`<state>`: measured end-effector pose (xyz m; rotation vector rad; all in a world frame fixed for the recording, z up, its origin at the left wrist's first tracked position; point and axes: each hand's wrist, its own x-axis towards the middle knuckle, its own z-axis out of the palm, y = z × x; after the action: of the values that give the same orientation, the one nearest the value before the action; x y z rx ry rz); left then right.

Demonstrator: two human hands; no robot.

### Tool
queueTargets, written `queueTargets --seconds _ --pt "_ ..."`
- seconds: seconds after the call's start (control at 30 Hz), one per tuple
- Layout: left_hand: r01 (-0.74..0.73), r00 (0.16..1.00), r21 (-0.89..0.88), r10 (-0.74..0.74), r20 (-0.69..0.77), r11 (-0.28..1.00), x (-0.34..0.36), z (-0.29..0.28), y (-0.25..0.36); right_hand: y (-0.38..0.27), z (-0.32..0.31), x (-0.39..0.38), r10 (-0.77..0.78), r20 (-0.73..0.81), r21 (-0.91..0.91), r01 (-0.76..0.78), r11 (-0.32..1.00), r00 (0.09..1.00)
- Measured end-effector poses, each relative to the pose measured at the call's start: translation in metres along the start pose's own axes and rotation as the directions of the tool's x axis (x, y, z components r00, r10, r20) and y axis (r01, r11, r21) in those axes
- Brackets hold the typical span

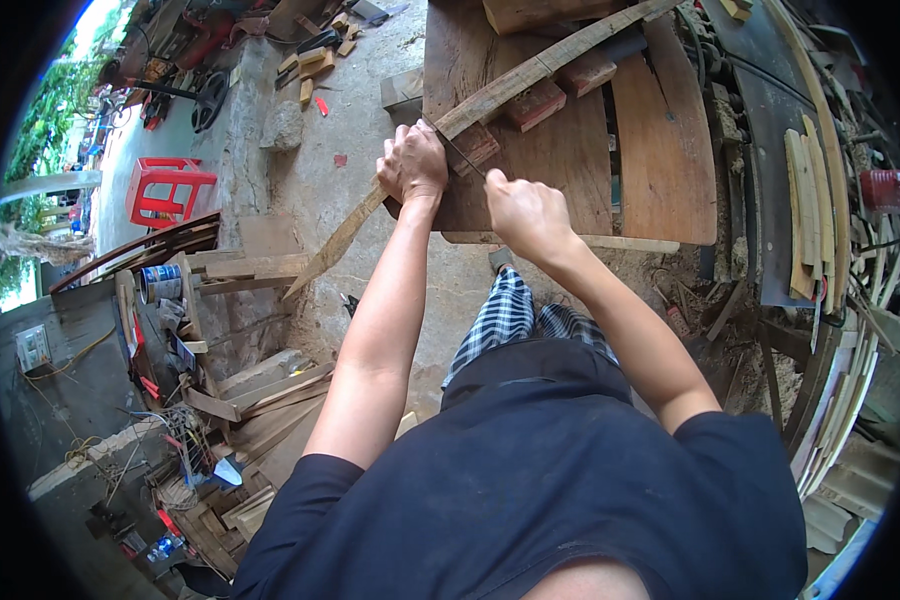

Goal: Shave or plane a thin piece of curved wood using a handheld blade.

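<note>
My left hand (413, 165) is closed around a long wooden strip (510, 88) and presses it down at the left edge of a brown wooden worktop (570, 190). The strip lies slantwise, its tapered end hanging past the worktop toward the lower left. In my right hand (530, 212), also closed, is one end of a thin dark saw-like tool (458, 152). This crosses the strip just right of my left hand; its handle is hidden in my fist. Under the strip sit reddish wooden blocks (535, 105).
Wooden offcuts and planks (270, 395) pile up at the left, near a paint can (160, 283) and a red plastic stool (165, 192). More blocks (315, 65) lie on the concrete floor beyond. Thin wood strips (808, 205) and a red container (885, 191) stand at the right.
</note>
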<state>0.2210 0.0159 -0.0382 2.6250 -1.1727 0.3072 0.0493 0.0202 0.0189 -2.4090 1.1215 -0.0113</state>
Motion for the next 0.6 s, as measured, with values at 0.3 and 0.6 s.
queueTargets --seconds 0.3,0.6 --pt "-0.012 1.000 -0.016 0.012 -0.006 1.000 0.000 0.004 0.007 -0.005 0.007 0.042 -0.023 -0.109 0.083 0.032 0.996 0.994" --pt "0.008 0.999 -0.014 -0.008 0.037 1.000 0.001 -0.001 0.017 -0.008 -0.003 0.057 0.016 -0.060 0.057 -0.012 0.998 0.998"
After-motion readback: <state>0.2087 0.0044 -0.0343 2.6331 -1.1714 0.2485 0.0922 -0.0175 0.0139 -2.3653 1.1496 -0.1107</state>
